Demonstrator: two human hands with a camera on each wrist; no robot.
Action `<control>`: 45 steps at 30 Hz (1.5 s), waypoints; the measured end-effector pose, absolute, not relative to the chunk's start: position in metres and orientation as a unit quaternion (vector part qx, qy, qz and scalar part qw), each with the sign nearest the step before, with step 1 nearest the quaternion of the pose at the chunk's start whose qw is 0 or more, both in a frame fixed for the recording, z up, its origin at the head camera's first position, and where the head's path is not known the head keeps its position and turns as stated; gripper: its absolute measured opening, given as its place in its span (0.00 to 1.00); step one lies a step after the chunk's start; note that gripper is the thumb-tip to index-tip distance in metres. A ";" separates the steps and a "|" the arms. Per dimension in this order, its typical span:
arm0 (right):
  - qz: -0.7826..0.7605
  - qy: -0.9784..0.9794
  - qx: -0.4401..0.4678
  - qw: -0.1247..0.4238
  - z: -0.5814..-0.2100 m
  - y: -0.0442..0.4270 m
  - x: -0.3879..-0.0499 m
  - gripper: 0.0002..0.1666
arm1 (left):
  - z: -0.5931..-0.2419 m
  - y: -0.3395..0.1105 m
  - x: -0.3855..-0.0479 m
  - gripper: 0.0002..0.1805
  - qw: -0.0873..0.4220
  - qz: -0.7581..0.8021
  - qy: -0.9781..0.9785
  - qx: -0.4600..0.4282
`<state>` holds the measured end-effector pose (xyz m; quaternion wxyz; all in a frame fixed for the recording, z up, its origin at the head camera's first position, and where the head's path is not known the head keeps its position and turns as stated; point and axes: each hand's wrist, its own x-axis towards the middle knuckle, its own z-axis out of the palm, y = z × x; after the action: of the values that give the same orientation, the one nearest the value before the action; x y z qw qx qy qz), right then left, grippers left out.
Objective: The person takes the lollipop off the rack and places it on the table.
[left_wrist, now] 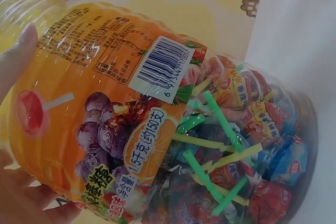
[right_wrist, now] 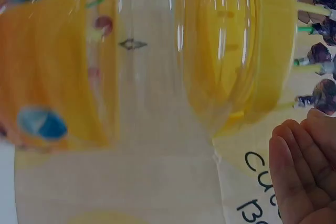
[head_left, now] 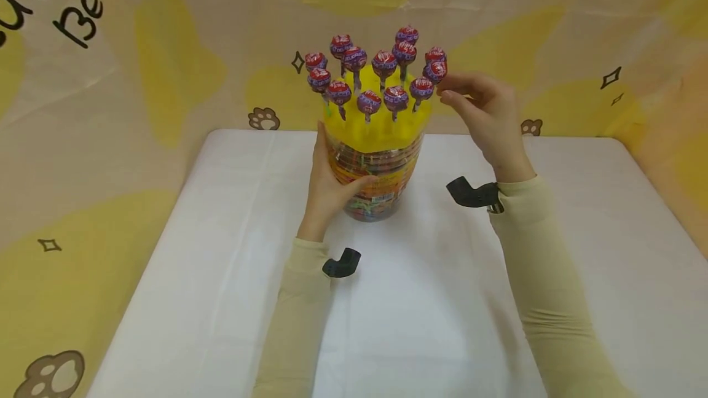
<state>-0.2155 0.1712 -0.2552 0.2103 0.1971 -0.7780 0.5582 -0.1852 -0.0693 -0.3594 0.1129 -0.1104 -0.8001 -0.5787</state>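
Observation:
A clear plastic candy jar [head_left: 376,167] with a yellow lid [head_left: 365,134] stands on the white table, leaning slightly in the head view. Several lollipops [head_left: 384,63] in purple-and-red wrappers stick up from the lid. My left hand [head_left: 326,186] grips the jar's left side, its thumb across the orange label [left_wrist: 58,82]. At the lid's right edge, my right hand [head_left: 489,118] has thumb and forefinger extended close beside a lollipop [head_left: 435,71]. The right wrist view shows its fingertips by a lollipop head [right_wrist: 324,97]; whether they touch it is unclear.
More wrapped lollipops with green and yellow sticks [left_wrist: 226,150] fill the jar's lower part. The white tabletop [head_left: 409,312] extends around it. Behind stands a yellow-and-beige printed cloth [head_left: 221,35]. Each wrist carries a black camera mount [head_left: 472,192].

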 end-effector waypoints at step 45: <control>0.746 -0.622 0.049 0.233 -0.327 0.171 -0.206 0.05 | -0.361 -0.068 -0.182 0.61 0.116 -0.590 -0.791 -0.108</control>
<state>-0.2059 0.1707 -0.3273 0.2329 0.0487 -0.6220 0.7460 -0.1815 -0.0685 -0.3606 0.1164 -0.1075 -0.7915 -0.5903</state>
